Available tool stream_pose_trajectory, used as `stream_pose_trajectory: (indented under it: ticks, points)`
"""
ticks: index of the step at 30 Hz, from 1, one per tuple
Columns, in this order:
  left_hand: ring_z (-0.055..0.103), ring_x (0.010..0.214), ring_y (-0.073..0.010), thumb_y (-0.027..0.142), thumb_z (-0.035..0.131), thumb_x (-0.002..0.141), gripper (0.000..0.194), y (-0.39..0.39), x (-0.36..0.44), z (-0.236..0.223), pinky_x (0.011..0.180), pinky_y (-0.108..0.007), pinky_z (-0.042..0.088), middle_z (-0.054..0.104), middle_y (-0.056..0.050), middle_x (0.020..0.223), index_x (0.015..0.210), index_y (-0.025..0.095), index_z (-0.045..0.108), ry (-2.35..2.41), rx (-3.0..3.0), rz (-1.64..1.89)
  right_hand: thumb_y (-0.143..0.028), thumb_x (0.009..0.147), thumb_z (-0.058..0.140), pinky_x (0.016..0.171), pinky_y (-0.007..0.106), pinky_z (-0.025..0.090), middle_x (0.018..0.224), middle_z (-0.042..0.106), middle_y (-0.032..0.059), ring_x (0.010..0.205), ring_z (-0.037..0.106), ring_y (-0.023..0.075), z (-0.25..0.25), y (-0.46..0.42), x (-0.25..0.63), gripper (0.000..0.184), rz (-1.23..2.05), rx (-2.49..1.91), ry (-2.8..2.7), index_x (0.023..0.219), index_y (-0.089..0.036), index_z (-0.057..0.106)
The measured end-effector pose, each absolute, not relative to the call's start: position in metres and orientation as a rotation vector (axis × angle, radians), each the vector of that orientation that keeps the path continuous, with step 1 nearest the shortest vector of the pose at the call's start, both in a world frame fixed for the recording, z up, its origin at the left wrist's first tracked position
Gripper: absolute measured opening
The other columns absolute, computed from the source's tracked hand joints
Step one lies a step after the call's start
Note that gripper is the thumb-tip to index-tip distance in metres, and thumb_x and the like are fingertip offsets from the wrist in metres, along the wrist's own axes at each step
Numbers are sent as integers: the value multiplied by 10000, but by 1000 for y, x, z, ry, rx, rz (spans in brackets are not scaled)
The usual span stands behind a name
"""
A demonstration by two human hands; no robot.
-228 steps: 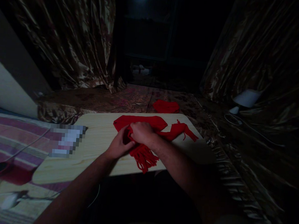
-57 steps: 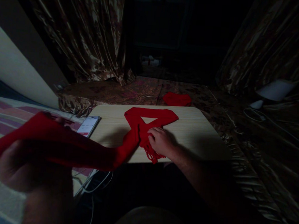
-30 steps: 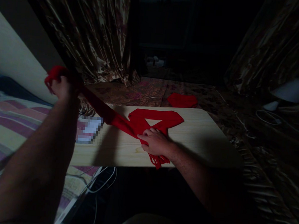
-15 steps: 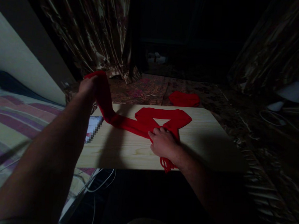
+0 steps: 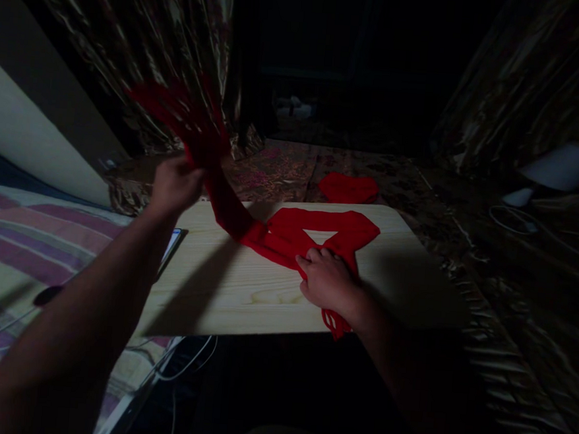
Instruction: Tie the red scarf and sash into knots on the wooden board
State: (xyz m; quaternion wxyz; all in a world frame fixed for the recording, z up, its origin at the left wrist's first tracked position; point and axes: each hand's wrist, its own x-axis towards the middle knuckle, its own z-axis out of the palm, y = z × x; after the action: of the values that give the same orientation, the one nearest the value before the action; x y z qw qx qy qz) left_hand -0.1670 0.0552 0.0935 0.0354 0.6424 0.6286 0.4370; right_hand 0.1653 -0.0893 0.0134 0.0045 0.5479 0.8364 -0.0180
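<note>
A red fringed scarf (image 5: 293, 234) lies on a light wooden table (image 5: 215, 284), folded into a loop with a triangular gap. My right hand (image 5: 327, 282) presses flat on the scarf where its two ends cross; fringe shows below my wrist. My left hand (image 5: 175, 182) is closed round the scarf's long free end and holds it up above the table's left rear corner. That end flies up, blurred, in front of the curtain.
A second folded red cloth (image 5: 348, 187) lies on the patterned carpet behind the table. A phone (image 5: 171, 245) sits at the table's left edge, part hidden by my arm. Striped bedding (image 5: 31, 225) is at left, cables hang under the table, a white lamp (image 5: 555, 169) at right.
My left hand has swung the scarf's free end from far left up and over toward the table's rear. My right hand has stayed pressed on the crossing.
</note>
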Motion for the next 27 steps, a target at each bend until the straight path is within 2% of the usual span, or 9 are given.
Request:
stream_pose_trajectory:
  ticks: [2,5,8,12,15,17,20,23,27]
  points:
    - [674,942,-254,406,585,861,422,11,-164,71,959,-431,521,745,-62,933,1051,68,751,1806,2046,1062,-319,865,536,913,458,441,1298,598,150,1139,519,331,13,-90,166,570,-61,1720,2625,1424,-215,570]
    - [574,1300,-301,474,623,851,339,-42,-168,37,1152,-448,411,698,-61,1315,1021,243,804,1228,2349,521,-306,874,529,929,472,440,1287,604,156,1134,522,332,12,-91,165,561,-49,1716,2630,1425,-213,569]
    - [470,1435,-273,407,555,914,323,-71,-173,15,1199,-469,361,604,-12,1463,1127,342,790,1042,2372,205,-285,876,530,935,480,445,1301,604,166,1150,527,341,12,-93,162,554,-38,1720,2623,1423,-209,575]
    - [386,1488,-303,348,591,867,439,-89,-175,9,1214,-535,322,483,-28,1567,1287,337,718,1098,2287,276,-300,861,585,964,454,458,1268,650,155,1155,565,327,11,-90,167,526,-97,1693,2744,1377,-204,629]
    - [391,1484,-315,368,629,839,499,-100,-174,11,1205,-520,348,440,-18,1594,1335,349,684,1064,2102,436,-375,885,600,950,354,484,1183,721,100,1069,642,245,8,-75,192,413,-352,1770,3014,1250,-220,715]
    - [425,1463,-311,445,572,889,467,-105,-171,8,1207,-507,349,472,-32,1575,1320,315,699,1110,1953,628,-369,896,563,846,310,509,1051,758,82,916,681,206,1,-60,219,318,-427,2187,3071,1085,-206,761]
    - [409,1472,-315,583,478,928,598,-103,-162,-8,1225,-515,300,491,-77,1562,1404,257,636,1379,1873,786,-360,860,540,716,297,486,814,750,65,737,668,199,-15,-39,265,260,-397,2834,2854,830,-193,738]
    - [264,1536,-353,649,504,894,737,-92,-151,-27,1229,-607,182,377,-109,1628,1528,274,490,1688,2047,555,-374,815,538,636,291,432,687,709,49,644,623,196,-37,-29,297,248,-353,3127,2560,688,-205,668]
    - [143,1563,-389,613,545,868,757,-69,-149,-39,1184,-706,87,258,-125,1673,1554,310,442,1820,2237,303,-379,817,526,650,291,424,733,729,60,675,636,201,-57,-29,306,244,-210,3122,2469,717,-213,674]
